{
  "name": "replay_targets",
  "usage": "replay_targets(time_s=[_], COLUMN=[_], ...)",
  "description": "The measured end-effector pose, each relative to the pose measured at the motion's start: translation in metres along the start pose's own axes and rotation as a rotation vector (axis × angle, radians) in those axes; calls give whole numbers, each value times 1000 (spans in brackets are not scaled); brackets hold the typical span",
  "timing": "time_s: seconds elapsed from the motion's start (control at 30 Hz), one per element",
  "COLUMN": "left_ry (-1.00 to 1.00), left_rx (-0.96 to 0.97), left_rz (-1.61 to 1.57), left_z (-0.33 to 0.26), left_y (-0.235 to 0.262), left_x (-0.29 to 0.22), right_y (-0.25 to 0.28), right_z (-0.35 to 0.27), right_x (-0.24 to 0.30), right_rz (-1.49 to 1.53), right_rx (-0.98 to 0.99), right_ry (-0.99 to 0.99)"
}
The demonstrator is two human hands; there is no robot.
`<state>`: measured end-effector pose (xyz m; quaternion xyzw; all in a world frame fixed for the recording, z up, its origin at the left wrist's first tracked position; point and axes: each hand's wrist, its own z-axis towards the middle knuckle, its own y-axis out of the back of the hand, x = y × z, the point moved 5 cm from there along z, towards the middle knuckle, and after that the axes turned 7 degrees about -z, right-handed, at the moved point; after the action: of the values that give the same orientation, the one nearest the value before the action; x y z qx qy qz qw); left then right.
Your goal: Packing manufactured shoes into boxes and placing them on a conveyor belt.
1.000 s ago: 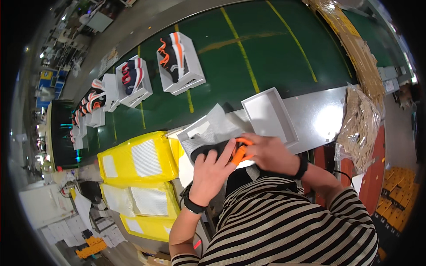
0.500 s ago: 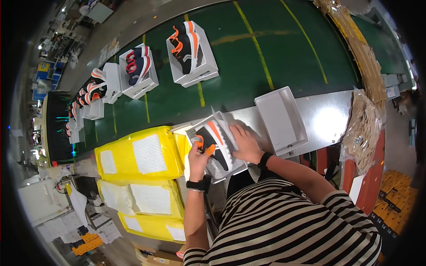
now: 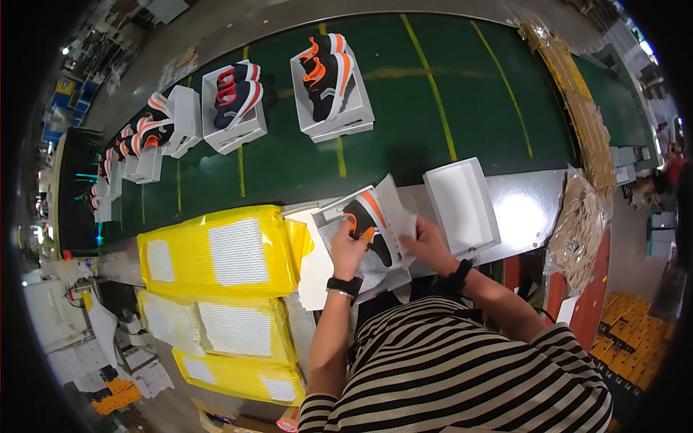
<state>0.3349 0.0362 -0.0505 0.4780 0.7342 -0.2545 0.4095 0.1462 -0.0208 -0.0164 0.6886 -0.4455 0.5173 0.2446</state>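
Note:
A black sneaker (image 3: 377, 239) with an orange stripe and white sole lies tilted in a white shoebox (image 3: 333, 211) in front of me. My left hand (image 3: 349, 250) grips the sneaker near its opening, at its left side. White tissue paper (image 3: 395, 211) stands up along the sole side and spreads beneath the shoe. Just right of the box, my right hand (image 3: 427, 247) is closed on the edge of that paper; its fingertips are partly hidden. A shallow white box part (image 3: 462, 206), probably a lid, lies open side up beyond my right hand.
A green conveyor belt (image 3: 404, 108) carries several open boxes of sneakers, including an orange-black pair (image 3: 328, 83) and a navy-red pair (image 3: 238, 97). Yellow-wrapped packs of white paper (image 3: 274, 249) lie at left. Crumpled plastic and cardboard (image 3: 581, 216) sit at right.
My right hand has gone from lying flat beside the sole to pinching the tissue paper, which now rises higher and farther right. The left hand keeps its hold on the sneaker.

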Motion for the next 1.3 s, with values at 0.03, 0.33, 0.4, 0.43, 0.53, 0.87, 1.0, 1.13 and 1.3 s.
replay_targets(time_s=[0.03,0.33,0.4,0.43,0.53,0.87,1.0,1.13,1.3], left_ry=[-3,-284,-354,-416,-168,-305,-404,-597,-91], left_rx=[-4,135,87,-34,-325,-455,-148,-41,245], left_rz=[181,-349,-280,-20,-211,44,134,255,-221], left_z=[7,14,5,-5,-48,-151,-125,-101,-93], left_y=[-3,19,26,34,66,63,-2,-47,-64], left_x=[1,59,51,33,-6,-13,-30,-45,-57], right_y=[-7,-26,-46,-62,-66,48,152,123,105], right_z=[0,4,18,18,32,13,-16,-78,-71], right_x=[-4,44,39,40,-7,-25,-83,78,11], right_rz=[-62,-869,-1004,-1184,-1456,-1172,-1162,220,432], right_rx=[35,-34,-14,78,208,-408,-16,173,335], right_ry=[-26,332,487,650,821,402,-52,-115,-157])
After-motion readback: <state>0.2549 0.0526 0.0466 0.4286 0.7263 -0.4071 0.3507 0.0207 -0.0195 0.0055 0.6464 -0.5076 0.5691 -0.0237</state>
